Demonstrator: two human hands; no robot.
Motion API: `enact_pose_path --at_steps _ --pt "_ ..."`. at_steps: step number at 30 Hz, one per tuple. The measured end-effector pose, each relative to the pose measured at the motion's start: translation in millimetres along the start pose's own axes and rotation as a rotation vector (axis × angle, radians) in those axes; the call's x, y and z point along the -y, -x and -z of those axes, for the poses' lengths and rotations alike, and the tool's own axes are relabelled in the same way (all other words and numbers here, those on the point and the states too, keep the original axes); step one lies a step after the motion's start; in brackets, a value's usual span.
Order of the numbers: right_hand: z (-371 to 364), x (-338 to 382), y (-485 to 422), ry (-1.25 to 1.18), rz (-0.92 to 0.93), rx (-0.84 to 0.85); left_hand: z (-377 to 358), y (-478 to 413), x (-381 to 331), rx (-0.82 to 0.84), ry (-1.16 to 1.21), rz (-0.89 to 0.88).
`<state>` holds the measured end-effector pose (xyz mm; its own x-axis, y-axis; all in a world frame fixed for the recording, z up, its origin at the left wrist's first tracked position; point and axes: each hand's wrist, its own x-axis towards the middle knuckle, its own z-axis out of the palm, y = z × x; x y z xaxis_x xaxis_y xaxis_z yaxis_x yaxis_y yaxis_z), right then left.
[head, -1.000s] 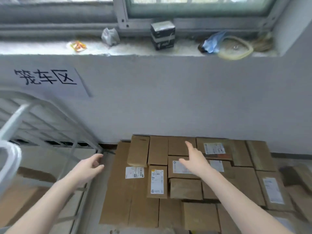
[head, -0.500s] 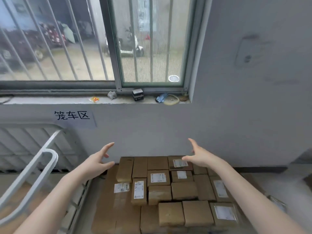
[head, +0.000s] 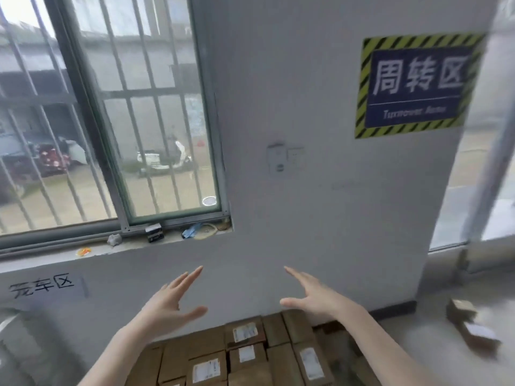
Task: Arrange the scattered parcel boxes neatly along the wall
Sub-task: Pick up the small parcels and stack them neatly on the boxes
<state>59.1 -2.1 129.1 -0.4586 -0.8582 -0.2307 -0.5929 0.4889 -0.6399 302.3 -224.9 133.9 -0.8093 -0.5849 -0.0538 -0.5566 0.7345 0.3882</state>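
Brown boxes (head: 245, 355) in tight rows at the foot of the wall (head: 320, 218), flat on the floor, several with white labels face up. Off the wall's right end, two loose boxes (head: 471, 324) on the floor, well apart from the rows, one with a label up. In front of the wall above the rows, left hand (head: 167, 305) in the air, wide open, fingers straight and spread, thumb out, nothing in it. Just to its right, right hand (head: 315, 296) likewise wide open before the wall, fingers straight, thumb low, nothing held; palms turned toward each other, apart. High on the wall's right, a blue sign (head: 415, 84) with a yellow-and-black striped border. Mid-wall, a pale switch plate (head: 278, 160). In the wall's left part, a barred window (head: 156, 135), a scooter (head: 164, 160) outside beyond it. Along the window's foot, a sill (head: 55, 253) with a small black carton (head: 154, 232), a blue scrap (head: 192, 232), a grey wad (head: 114, 239) and an orange wrapper (head: 83, 251). Below the sill, on the wall's left, black handwritten characters (head: 41, 286)
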Motion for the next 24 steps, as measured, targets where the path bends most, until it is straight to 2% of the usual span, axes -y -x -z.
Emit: enact_pose_path --at_steps 5,10,14,18,24 --pt "55 -164 81 0.066 -0.216 -0.156 -136 -50 -135 0.016 0.003 0.007" --pt "97 -292 134 0.145 -0.405 -0.158 -225 -80 -245 0.149 -0.062 0.010" --pt "129 -367 144 0.180 -0.431 -0.213 -266 -120 -316 0.213 -0.163 -0.046" --pt "163 -454 139 0.108 -0.520 -0.184 -319 -182 -385 0.339 -0.215 -0.029" --pt "238 -560 116 0.043 -0.583 -0.119 -391 -269 -468 0.343 -0.259 0.052"
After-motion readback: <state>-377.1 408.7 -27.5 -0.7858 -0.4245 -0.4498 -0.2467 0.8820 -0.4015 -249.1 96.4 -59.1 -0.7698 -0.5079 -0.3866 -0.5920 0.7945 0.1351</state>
